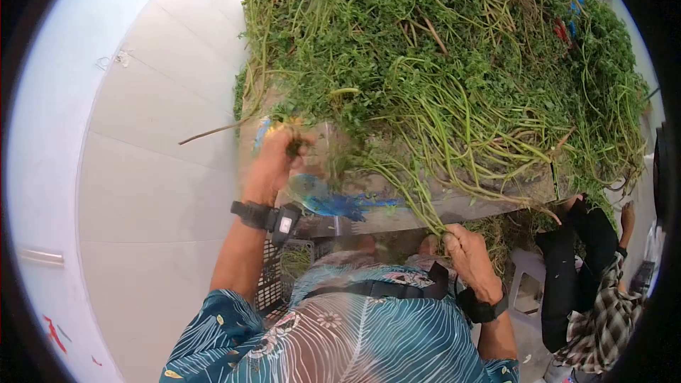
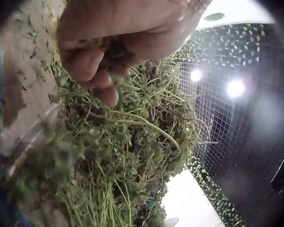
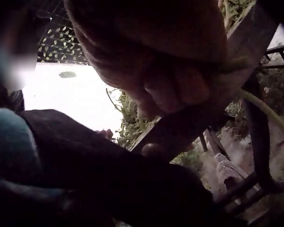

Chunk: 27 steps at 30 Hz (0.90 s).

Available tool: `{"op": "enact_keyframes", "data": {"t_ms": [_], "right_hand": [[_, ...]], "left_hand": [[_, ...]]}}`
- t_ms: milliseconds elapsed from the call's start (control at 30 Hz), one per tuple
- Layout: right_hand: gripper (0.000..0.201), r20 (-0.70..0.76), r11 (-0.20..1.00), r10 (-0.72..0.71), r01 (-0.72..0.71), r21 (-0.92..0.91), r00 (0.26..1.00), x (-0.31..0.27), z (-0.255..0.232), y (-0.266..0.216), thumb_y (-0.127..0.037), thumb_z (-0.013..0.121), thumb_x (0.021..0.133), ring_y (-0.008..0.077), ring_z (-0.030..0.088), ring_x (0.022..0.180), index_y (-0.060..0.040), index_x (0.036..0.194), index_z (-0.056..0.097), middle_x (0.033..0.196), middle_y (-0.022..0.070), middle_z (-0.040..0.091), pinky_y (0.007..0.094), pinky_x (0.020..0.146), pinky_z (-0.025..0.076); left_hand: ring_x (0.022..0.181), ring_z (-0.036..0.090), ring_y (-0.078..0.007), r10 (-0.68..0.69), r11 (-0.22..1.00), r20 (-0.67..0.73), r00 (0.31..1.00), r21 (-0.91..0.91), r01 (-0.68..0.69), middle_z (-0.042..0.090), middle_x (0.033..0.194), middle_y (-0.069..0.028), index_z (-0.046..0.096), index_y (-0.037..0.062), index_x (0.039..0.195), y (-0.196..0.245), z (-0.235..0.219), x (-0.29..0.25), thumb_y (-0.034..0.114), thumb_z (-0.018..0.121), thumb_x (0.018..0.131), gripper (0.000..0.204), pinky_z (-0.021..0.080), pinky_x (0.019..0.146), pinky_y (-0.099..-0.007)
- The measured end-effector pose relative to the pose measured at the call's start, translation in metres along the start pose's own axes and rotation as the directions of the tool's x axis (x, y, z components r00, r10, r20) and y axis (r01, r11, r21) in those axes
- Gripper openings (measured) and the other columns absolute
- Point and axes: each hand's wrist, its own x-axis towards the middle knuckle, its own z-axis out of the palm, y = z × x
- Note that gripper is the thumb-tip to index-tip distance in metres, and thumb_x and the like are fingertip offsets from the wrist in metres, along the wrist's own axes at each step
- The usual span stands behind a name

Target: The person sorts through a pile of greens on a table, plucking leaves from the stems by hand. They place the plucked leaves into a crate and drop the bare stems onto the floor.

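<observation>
My left hand [image 1: 277, 159] is over the left part of the table, near the edge of the plant heap. In the left wrist view its fingers [image 2: 87, 64] curl around a small dark clump of leaves [image 2: 117, 54]. At the table's front edge my right hand [image 1: 469, 255] grips the ends of several long green stems [image 1: 415, 195], whose leafy tops reach back toward the heap. In the dim right wrist view, a stem [image 3: 267, 111] shows beside the curled right fingers [image 3: 191, 85]. A big heap of leafy green plants [image 1: 397, 35] covers most of the table [image 1: 454, 202].
Blue smears [image 1: 333, 202] mark the tabletop between the hands. A dark plastic crate [image 1: 271, 276] stands below the left forearm. At the right, another person in a checked shirt [image 1: 603, 319] sits near a pale stool [image 1: 526, 280]. One long stem [image 1: 209, 132] juts past the table's left side.
</observation>
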Motion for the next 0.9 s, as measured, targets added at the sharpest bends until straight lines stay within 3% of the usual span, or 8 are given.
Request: {"op": "enact_keyframes", "data": {"t_ms": [167,267,367,467,567,667,767,900], "right_hand": [[0.029,0.102,0.998,-0.054,0.055,-0.01,0.993,0.004,0.003,0.02,-0.024,0.049,0.087,0.0284,0.054,0.058,0.0027,0.094,0.056,0.067,0.0175,0.054,0.0378,0.058,0.043],[0.027,0.094,0.999,-0.034,0.031,0.026,0.995,0.003,0.006,0.026,-0.026,0.049,0.087,0.0142,0.046,0.056,-0.0022,0.09,0.061,0.065,0.0065,0.053,0.0304,0.054,0.04],[0.032,0.064,0.992,-0.038,0.03,0.125,0.997,0.004,0.012,0.034,-0.033,0.049,0.088,0.0144,0.047,0.056,-0.0039,0.091,0.062,0.066,0.0067,0.053,0.0301,0.053,0.04],[0.038,0.068,0.991,-0.074,0.066,0.119,0.995,0.002,0.01,0.035,-0.039,0.047,0.089,0.0139,0.048,0.056,-0.0041,0.092,0.062,0.066,0.0061,0.054,0.0299,0.053,0.04],[0.034,0.164,0.996,-0.013,-0.002,0.092,0.986,0.001,0.003,0.027,-0.027,0.048,0.087,0.0244,0.049,0.058,0.0037,0.099,0.057,0.066,0.0133,0.052,0.0364,0.058,0.042],[0.031,0.168,0.998,-0.005,-0.005,0.057,0.986,-0.001,0.001,0.023,-0.023,0.05,0.086,0.0259,0.052,0.062,0.004,0.099,0.057,0.071,0.0142,0.055,0.0376,0.059,0.043],[0.027,0.077,0.994,-0.056,0.048,0.101,0.995,-0.004,0.013,0.038,-0.018,0.051,0.085,0.029,0.056,0.067,0.0039,0.101,0.057,0.077,0.0168,0.057,0.039,0.062,0.043],[0.025,0.086,0.999,-0.045,0.043,0.021,0.995,-0.006,0.007,0.03,-0.011,0.052,0.082,0.0335,0.058,0.073,0.0042,0.101,0.057,0.082,0.0193,0.058,0.0401,0.065,0.045]], "left_hand": [[0.085,0.058,-0.0185,0.088,0.992,0.153,0.984,-0.1,-0.073,0.059,0.092,-0.0113,0.05,0.0065,0.09,-0.015,0.015,-0.018,0.021,0.048,0.09,0.015,0.05,0.069,-0.0301],[0.083,0.058,-0.0197,0.034,0.993,0.179,0.983,0.101,-0.052,0.058,0.087,-0.0078,0.049,0.0072,0.092,-0.023,0.003,-0.019,0.017,0.05,0.09,0.01,0.052,0.075,-0.0349],[0.072,0.057,-0.0159,-0.094,0.967,0.192,0.977,-0.217,0.136,0.054,0.08,-0.0033,0.049,0.0081,0.091,-0.025,0.012,-0.028,0.014,0.05,0.09,0.007,0.051,0.069,-0.0335],[0.058,0.05,-0.0131,-0.15,0.922,0.142,0.978,-0.338,0.19,0.048,0.072,-0.0005,0.048,0.0072,0.087,-0.031,0.016,-0.028,0.014,0.048,0.091,0.008,0.043,0.053,-0.0269],[0.051,0.043,-0.0096,-0.225,0.864,0.1,0.969,-0.439,0.245,0.046,0.072,0.0003,0.047,0.0085,0.088,-0.039,0.01,-0.027,0.018,0.05,0.09,0.01,0.036,0.046,-0.0224],[0.048,0.037,-0.0074,-0.144,0.967,0.003,0.99,-0.21,0.142,0.045,0.069,0.0013,0.048,0.009,0.084,-0.027,0.026,-0.036,0.022,0.054,0.089,0.015,0.033,0.041,-0.0208],[0.046,0.036,-0.0058,-0.009,0.994,0.108,0.994,0.109,-0.003,0.044,0.065,0.0024,0.049,0.0091,0.082,-0.011,0.052,-0.042,0.024,0.056,0.088,0.018,0.028,0.037,-0.0202],[0.045,0.037,-0.0059,0.119,0.988,0.067,0.991,0.091,-0.125,0.044,0.064,0.0027,0.05,0.0114,0.086,0.011,0.073,-0.045,0.03,0.057,0.088,0.02,0.026,0.037,-0.0189]]}}
